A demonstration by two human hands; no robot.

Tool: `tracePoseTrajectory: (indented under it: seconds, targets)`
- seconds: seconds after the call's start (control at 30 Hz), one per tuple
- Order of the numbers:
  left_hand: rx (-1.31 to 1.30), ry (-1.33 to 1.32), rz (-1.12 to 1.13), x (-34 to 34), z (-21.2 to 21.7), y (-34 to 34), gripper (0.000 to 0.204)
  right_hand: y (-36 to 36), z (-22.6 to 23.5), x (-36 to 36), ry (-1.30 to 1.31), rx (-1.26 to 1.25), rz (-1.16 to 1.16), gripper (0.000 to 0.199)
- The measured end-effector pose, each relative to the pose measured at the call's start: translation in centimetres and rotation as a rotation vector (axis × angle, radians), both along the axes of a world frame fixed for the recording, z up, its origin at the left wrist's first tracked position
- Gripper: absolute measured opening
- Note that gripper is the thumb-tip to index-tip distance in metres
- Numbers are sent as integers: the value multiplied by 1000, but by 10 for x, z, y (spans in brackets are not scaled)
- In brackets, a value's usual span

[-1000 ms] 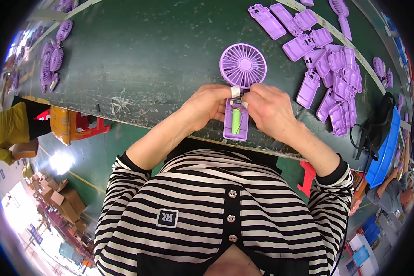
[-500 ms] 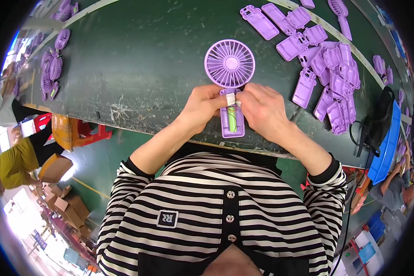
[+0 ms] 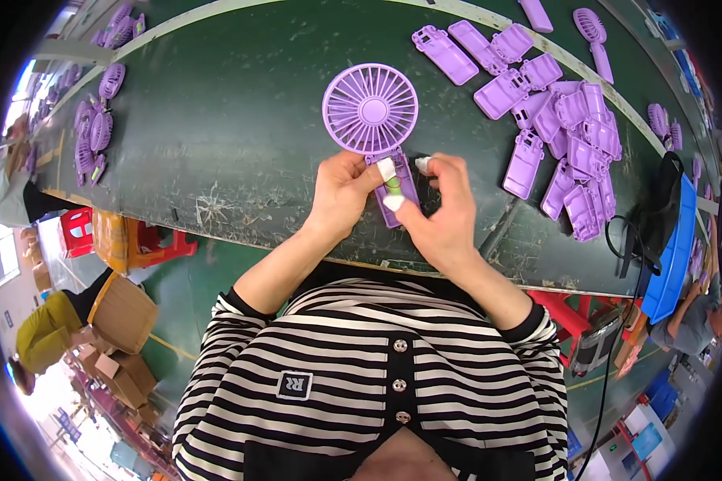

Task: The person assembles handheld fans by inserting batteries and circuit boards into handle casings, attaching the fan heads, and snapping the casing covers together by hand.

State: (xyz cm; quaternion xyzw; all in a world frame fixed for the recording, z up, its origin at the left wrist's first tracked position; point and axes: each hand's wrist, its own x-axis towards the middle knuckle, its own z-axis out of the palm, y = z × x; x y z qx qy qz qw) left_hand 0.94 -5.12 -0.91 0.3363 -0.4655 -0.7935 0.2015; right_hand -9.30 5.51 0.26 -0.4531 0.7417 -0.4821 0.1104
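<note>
A purple handheld fan (image 3: 371, 111) lies at the table's near edge, its round grille away from me and its handle open towards me. Inside the handle sits a green battery (image 3: 394, 186), partly covered by my thumbs. My left hand (image 3: 337, 196) grips the handle just below the grille, its white-covered thumb pressing over the inside. My right hand (image 3: 448, 216) is at the handle's right side with thumb and forefinger spread apart. Both those fingertips wear white covers, and the thumb tip is over the battery's lower part. Nothing shows between these fingers.
Purple handle shells (image 3: 523, 164) are heaped on the green table (image 3: 233, 120) to the right. More fans (image 3: 100, 132) lie at the far left, and one fan (image 3: 592, 36) at the far right. A blue bin (image 3: 670, 256) stands by the right edge. A person bends near cardboard boxes (image 3: 124, 373).
The fan has shifted left and tilted a little. My right hand has come away from the top of the handle and opened, its thumb lower down by the battery.
</note>
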Motion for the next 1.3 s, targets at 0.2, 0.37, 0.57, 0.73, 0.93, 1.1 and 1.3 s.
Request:
tracePoseTrajectory:
  seconds: [0.2,0.37,0.57,0.73,0.93,1.1,1.3]
  targets:
    - [-5,112,33,1,-4,3,20,-9,-9,3,-721,159,-31,42]
    - [149,157,5,7,2,0,21,-12,6,0,-1055,117,-19,49]
    - [80,166,-42,6,5,2,22,-11,4,-3,-1262,113,16,56]
    - [190,-63,-11,5,1,-6,23,-12,0,-16,-823,118,50,60]
    - [313,-97,-79,13,0,-11,27,-57,5,-72,607,86,-101,38]
    - [366,-149,-97,12,6,-13,27,-104,-20,-102,959,329,-159,35]
    - [363,-174,-111,11,5,-11,26,-113,-22,-108,958,260,-101,32]
